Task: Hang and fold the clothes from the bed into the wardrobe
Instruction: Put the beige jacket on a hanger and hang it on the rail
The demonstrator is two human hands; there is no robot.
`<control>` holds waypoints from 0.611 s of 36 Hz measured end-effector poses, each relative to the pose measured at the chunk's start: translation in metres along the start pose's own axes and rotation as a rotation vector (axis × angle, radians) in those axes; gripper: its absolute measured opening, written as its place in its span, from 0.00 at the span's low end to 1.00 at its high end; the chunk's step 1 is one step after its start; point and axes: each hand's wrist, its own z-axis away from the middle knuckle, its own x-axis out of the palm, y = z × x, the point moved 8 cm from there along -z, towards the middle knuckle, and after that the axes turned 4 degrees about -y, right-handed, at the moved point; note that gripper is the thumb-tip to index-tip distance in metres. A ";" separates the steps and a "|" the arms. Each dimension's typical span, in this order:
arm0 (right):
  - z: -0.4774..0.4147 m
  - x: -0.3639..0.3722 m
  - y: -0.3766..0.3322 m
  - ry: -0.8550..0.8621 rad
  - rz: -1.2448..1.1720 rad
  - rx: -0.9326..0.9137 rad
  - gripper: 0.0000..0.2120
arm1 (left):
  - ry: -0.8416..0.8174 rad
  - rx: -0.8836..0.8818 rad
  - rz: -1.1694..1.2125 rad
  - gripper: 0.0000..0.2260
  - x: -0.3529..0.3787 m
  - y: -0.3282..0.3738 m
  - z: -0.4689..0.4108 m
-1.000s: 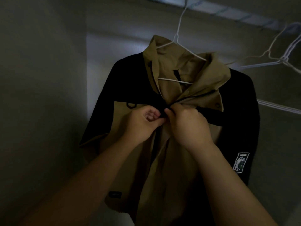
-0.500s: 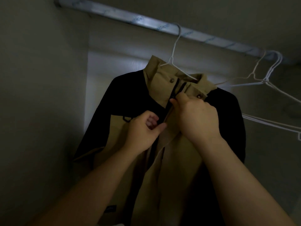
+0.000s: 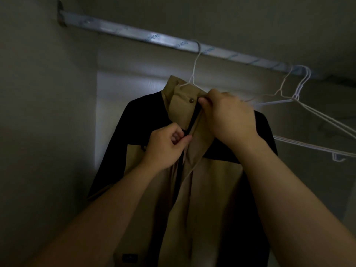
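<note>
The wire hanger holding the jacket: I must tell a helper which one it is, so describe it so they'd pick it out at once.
Find the silver metal rail running across the top of the wardrobe. Hooked near its middle is a thin white wire hanger, left of a bunch of like hangers. Unlike those bare ones, it carries a tan and black jacket.

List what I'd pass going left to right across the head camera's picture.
Dark metal rail bracket → left hand pinching the front of the tan-and-black jacket → right hand gripping its collar → empty white wire hangers.
</note>
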 end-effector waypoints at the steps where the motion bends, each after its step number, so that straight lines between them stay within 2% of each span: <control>1: 0.002 -0.001 0.004 0.003 -0.086 0.026 0.18 | -0.011 0.024 -0.038 0.11 -0.005 0.002 -0.003; 3: 0.006 -0.011 0.021 0.082 -0.235 0.120 0.20 | 0.033 0.069 -0.120 0.10 -0.022 0.003 -0.012; 6: 0.015 -0.024 0.052 0.225 -0.253 0.279 0.18 | 0.296 0.038 -0.225 0.12 -0.063 -0.005 -0.030; 8: 0.020 -0.016 0.076 0.131 -0.177 0.433 0.20 | 0.403 -0.086 -0.286 0.12 -0.086 -0.021 -0.045; 10: 0.023 0.001 0.091 -0.068 -0.175 0.501 0.24 | 0.373 -0.217 -0.325 0.14 -0.097 -0.040 -0.062; 12: 0.026 0.016 0.093 -0.222 -0.321 0.486 0.27 | 0.255 -0.308 -0.320 0.17 -0.098 -0.058 -0.078; 14: 0.026 0.018 0.093 -0.274 -0.453 0.484 0.29 | 0.105 -0.359 -0.223 0.20 -0.090 -0.072 -0.090; 16: 0.024 0.019 0.096 -0.308 -0.559 0.502 0.29 | 0.024 -0.357 -0.168 0.22 -0.085 -0.076 -0.097; 20: 0.008 0.020 0.095 -0.415 -0.502 0.451 0.28 | 0.056 -0.291 -0.154 0.22 -0.093 -0.075 -0.100; 22: -0.004 0.020 0.090 -0.435 -0.462 0.432 0.29 | 0.057 -0.314 -0.118 0.22 -0.096 -0.077 -0.098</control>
